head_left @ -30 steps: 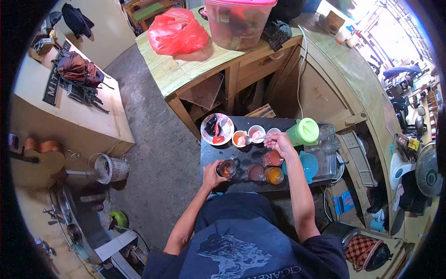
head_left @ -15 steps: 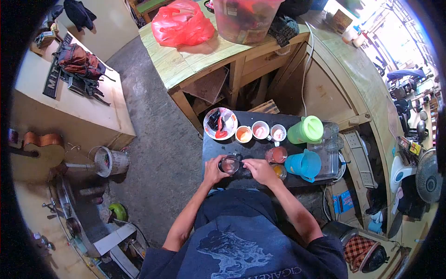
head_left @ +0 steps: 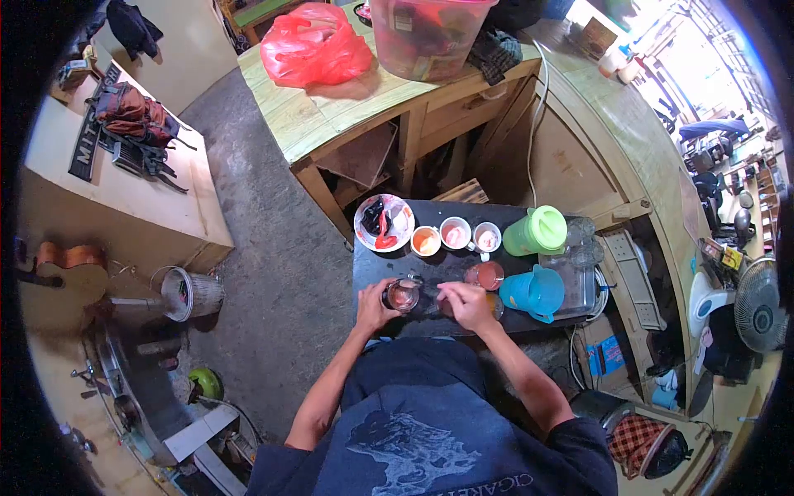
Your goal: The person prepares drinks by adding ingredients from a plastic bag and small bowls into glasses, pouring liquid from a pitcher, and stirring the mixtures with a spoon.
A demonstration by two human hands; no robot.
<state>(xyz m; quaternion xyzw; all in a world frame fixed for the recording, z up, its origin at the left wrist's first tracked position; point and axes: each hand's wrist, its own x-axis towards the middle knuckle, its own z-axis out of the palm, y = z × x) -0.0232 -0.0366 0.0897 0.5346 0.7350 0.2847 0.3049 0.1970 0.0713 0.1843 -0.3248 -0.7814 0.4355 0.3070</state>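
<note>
My left hand point(head_left: 374, 307) is wrapped around the side of a clear glass mug point(head_left: 403, 295) on the dark low table, with a little reddish-brown content inside. To the right of the mug, my right hand point(head_left: 468, 305) is closed in a pinch; whatever thin thing it holds is too small to make out. Just beyond that hand stands a glass of reddish drink point(head_left: 485, 275), and a glass with orange content point(head_left: 496, 305) is partly hidden behind it. Farther back are a white cup with orange content point(head_left: 425, 240) and two white cups point(head_left: 455, 233) with pinkish content.
A patterned bowl point(head_left: 361, 234) holds black and red plastic wrappers. At the table's right are a green lidded pitcher point(head_left: 536, 232), a blue pitcher point(head_left: 530, 291) and a clear tray point(head_left: 579, 307). Behind rises a wooden counter point(head_left: 347, 116) with a red plastic bag point(head_left: 314, 45).
My right hand has drawn slightly away from the glass mug, which my left hand still holds and which now looks tilted a little. The whole view has shifted slightly.
</note>
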